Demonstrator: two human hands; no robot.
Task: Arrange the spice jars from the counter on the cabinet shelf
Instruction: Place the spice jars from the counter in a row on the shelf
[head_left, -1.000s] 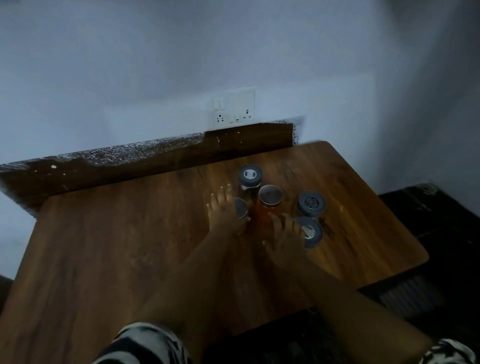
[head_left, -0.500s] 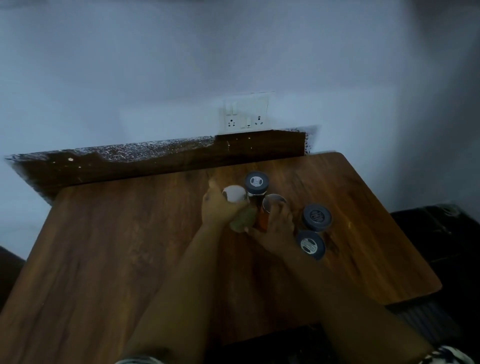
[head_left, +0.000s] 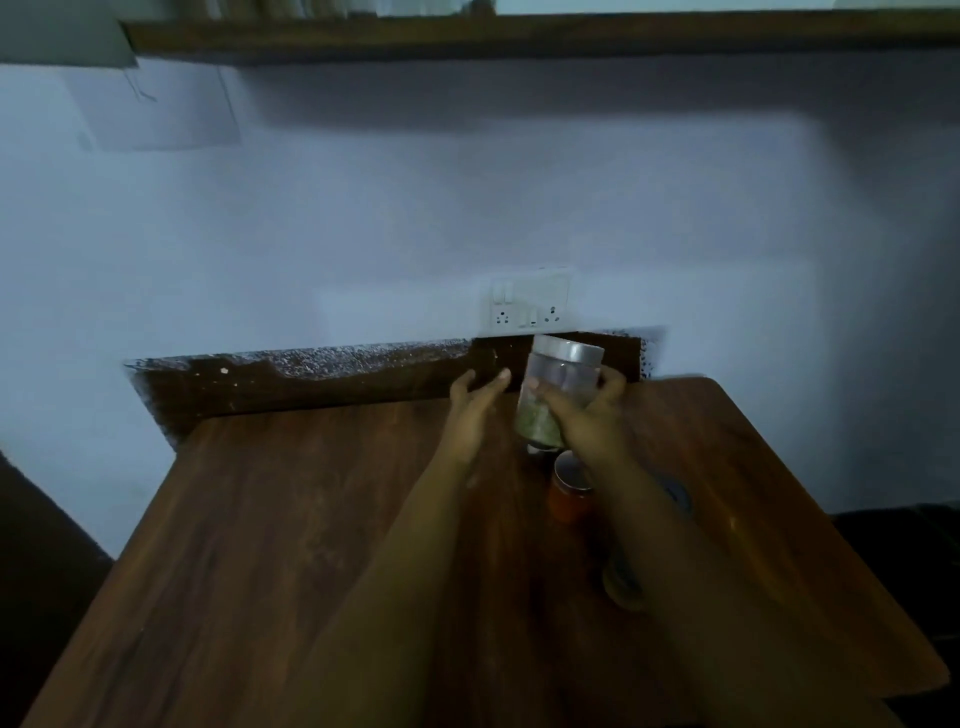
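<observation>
My right hand is shut around a clear spice jar with a silver lid and green contents, held tilted above the wooden counter. My left hand hovers just left of the jar with fingers apart, holding nothing. A jar of red spice stands on the counter below the held jar. Two more jars, one with a dark lid and one nearer me, are mostly hidden behind my right forearm. The wooden cabinet shelf runs across the top of the view.
A white switch and socket plate sits on the wall just behind the held jar. A dark backsplash strip lines the counter's far edge. The counter's right edge drops off to a dark floor area.
The green spice jar has left the counter and passed from my left hand to my right, which has raised it. My left hand has opened. The view has tilted up, so the shelf shows.
</observation>
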